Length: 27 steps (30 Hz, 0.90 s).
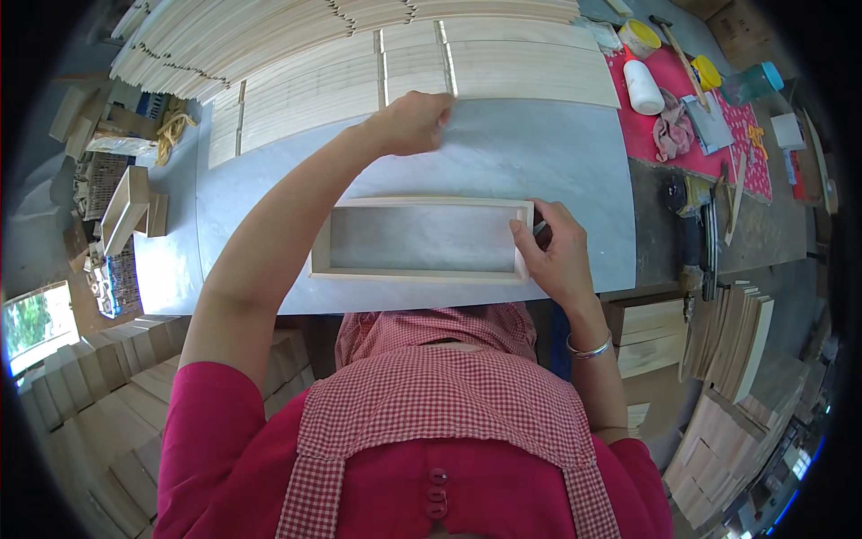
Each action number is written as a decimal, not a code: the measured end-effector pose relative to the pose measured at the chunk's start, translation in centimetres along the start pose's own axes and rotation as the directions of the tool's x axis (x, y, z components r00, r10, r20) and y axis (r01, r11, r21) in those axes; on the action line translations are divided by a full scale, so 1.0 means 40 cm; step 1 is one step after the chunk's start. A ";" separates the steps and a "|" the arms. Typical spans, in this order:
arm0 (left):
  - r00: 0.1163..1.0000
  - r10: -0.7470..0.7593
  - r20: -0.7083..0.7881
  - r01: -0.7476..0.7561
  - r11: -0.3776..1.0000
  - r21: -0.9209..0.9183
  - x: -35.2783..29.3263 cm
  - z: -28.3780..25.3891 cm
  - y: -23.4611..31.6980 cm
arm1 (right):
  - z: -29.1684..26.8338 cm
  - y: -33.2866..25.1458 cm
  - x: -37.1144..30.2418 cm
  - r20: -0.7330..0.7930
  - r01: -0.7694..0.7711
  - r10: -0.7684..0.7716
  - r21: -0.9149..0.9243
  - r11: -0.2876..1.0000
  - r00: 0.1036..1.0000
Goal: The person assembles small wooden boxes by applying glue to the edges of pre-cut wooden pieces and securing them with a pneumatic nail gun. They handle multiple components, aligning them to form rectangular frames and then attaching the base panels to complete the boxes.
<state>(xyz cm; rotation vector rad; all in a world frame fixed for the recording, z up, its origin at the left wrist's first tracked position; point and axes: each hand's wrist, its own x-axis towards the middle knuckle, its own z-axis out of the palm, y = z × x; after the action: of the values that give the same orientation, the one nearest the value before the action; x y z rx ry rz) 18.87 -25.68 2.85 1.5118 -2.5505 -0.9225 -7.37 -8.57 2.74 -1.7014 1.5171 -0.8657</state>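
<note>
1. A shallow rectangular wooden frame (pixel 422 238) lies flat at the centre of the picture, on a pale grey desk (pixel 530 162). The desk surface shows through its open middle.
2. The right hand (pixel 555 256) sits at the frame's right end. Its fingers (pixel 525 244) curl over the short end wall and grip it, with the thumb on the outer side. A silver bangle (pixel 589 347) circles that wrist.
3. The left hand (pixel 415 121) reaches to the upper centre of the picture, well apart from the frame. Its fingers are bent and pinched on the near edge of a thin wooden slat (pixel 415 74) in a row of slats (pixel 341 90) laid side by side across the far part of the desk.
4. Behind that row, along the top of the picture, more slats are stacked in a fanned pile (pixel 269 36).
5. At the upper right lies a red mat (pixel 718 157) carrying a white glue bottle (pixel 643 87), a crumpled rag (pixel 672 133) and a yellow-lidded pot (pixel 639 38).
6. Stacks of wooden boards (pixel 732 337) fill the right and lower left of the picture.
</note>
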 end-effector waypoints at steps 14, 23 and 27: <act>0.975 -0.222 -0.020 0.207 0.866 0.455 -0.148 -0.042 -0.017 | -0.025 0.057 -0.024 0.051 -0.186 0.181 0.408 0.894 0.982; 0.859 -0.182 -0.478 0.359 0.881 0.309 -0.599 0.052 0.166 | -0.051 0.063 0.020 0.259 -0.330 0.244 0.373 0.867 0.935; 0.970 0.082 -0.230 0.011 0.927 0.376 -0.416 0.138 0.334 | -0.058 0.071 0.046 0.329 -0.320 0.214 0.311 0.895 0.920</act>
<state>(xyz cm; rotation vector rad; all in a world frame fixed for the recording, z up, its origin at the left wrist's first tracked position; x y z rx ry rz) 15.30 -4.93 9.38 1.5369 -2.6604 -0.2249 -10.68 -10.78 1.67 -1.2495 1.2665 -0.6653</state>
